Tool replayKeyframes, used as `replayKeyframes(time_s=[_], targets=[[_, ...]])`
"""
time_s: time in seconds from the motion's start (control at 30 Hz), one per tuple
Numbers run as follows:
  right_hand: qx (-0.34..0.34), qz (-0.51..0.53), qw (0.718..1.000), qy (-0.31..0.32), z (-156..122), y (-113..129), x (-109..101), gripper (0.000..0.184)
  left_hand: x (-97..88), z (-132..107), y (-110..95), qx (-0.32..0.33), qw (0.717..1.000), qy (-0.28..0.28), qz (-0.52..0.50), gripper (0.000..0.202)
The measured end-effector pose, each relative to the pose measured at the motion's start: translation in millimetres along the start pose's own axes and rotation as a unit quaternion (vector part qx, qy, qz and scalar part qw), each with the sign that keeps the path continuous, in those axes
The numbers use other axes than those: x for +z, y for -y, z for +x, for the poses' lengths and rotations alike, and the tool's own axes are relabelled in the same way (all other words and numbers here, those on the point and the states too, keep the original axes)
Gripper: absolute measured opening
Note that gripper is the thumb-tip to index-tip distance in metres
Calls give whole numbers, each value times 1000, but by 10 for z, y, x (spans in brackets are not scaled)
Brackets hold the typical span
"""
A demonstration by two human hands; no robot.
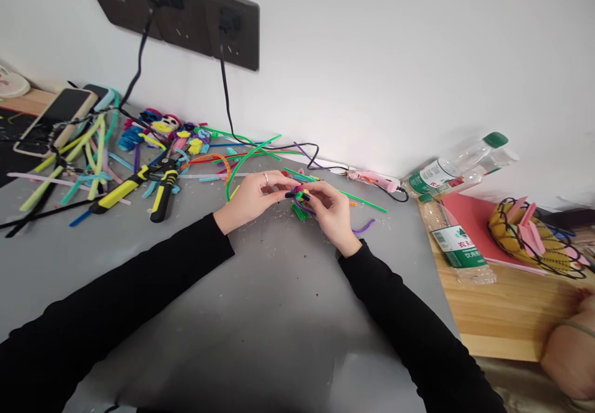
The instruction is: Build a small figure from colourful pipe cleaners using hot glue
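Note:
My left hand point(258, 193) and my right hand point(331, 211) meet over the grey table, both pinching a small pipe-cleaner figure point(301, 211) from its two sides. Green, purple and yellow show on the figure, with fluffy green pieces hanging below the fingers. A purple strand runs under my right fingertips. Much of the figure is covered by my fingers. Just left of my left hand, a long green pipe cleaner point(242, 162) curves up from the table. To the right of my right hand lies a loose purple pipe cleaner point(365, 226).
Yellow-and-black pliers point(164, 193), loose pipe cleaners and finished-looking fuzzy figures point(162, 128) crowd the left. Phones point(58, 118) lie behind them. A pink glue gun point(372, 179) rests by the wall, its black cord trailing. Plastic bottles point(460, 245) and a yellow basket point(525, 239) stand right.

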State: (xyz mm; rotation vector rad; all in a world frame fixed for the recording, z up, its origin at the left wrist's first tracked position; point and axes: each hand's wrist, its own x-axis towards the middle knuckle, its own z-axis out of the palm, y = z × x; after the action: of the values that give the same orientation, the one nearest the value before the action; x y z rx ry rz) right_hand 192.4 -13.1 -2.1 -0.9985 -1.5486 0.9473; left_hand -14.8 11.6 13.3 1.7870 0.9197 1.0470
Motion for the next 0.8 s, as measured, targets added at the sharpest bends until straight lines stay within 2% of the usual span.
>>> replayKeyframes(time_s=[0.3,0.53,0.8], targets=[[84,70,994,26,33,1,-38,40,-13,13,4,-27,998,24,-48,33],[110,105,988,36,51,-20,-64,40,-31,19,-8,-44,997,32,-53,37],[96,87,991,43,32,-11,-39,40,-7,9,-39,-44,997,25,-55,39]])
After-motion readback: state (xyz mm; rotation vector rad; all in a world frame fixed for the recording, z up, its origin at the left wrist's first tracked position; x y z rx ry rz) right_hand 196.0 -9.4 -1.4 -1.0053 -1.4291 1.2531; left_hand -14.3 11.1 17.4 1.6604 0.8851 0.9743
